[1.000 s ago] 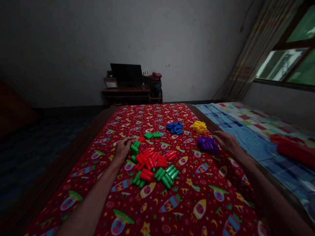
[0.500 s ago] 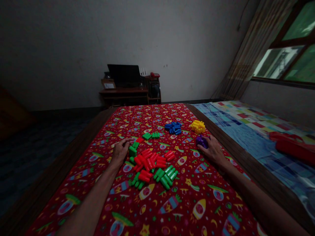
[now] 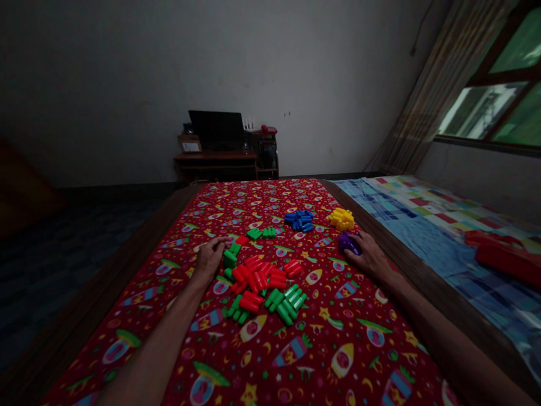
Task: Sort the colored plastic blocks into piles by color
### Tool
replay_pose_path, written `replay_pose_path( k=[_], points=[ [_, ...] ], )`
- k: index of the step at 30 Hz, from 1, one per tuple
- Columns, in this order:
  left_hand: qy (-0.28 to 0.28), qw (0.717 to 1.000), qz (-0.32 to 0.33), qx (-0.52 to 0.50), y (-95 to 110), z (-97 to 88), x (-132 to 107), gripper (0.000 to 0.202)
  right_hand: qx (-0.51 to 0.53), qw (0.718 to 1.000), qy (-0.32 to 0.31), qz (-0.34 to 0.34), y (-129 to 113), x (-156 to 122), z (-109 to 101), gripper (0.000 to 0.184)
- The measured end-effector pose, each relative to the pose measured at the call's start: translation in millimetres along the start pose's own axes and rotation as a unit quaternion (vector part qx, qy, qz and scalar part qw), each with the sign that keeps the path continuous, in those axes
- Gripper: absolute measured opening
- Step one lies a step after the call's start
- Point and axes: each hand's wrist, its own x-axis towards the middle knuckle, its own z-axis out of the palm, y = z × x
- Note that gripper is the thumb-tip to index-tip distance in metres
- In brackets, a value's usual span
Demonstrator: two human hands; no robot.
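Observation:
My left hand [image 3: 209, 259] rests on the tablecloth at the left of the green blocks [image 3: 230, 258]. Its fingers are loosely bent and a little apart, and I see nothing held between them. On the right, my right hand [image 3: 370, 257] curls around a small pile of purple plastic blocks [image 3: 348, 243], thumb on the near side and fingers beyond. Between the hands lies a heap of red blocks [image 3: 256, 275], with more green blocks [image 3: 287, 303] in front. The undersides of the fingers on both hands are hidden.
Blue blocks [image 3: 300, 220] and yellow blocks [image 3: 341, 219] form two piles farther back. A red patterned cloth [image 3: 296, 366] covers the long table. Beside it on the right are a checked bedspread [image 3: 406, 225] and a red bag [image 3: 507, 262]. A monitor [image 3: 217, 129] stands on a desk behind.
The view has shifted very slightly, moving everything a little to the right. My right hand has edged slightly around the purple blocks. My left hand stays beside the green blocks.

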Motion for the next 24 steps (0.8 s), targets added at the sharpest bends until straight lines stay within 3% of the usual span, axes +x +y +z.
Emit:
replay_pose_path(
  k=[16,21,24],
  points=[
    [0.004,1.0,0.014,-0.012,-7,2.0,3,0.037,-0.053,0.998,-0.021,-0.004,3,-2,0,0.056],
    [0.0,1.0,0.016,-0.026,-11,3.0,5,0.038,-0.076,0.996,0.014,-0.041,1,1,-8,0.051],
    [0.0,0.999,0.009,-0.033,-14,4.0,6,0.039,-0.074,0.994,0.051,-0.063,-12,4,-14,0.044]
  ],
)
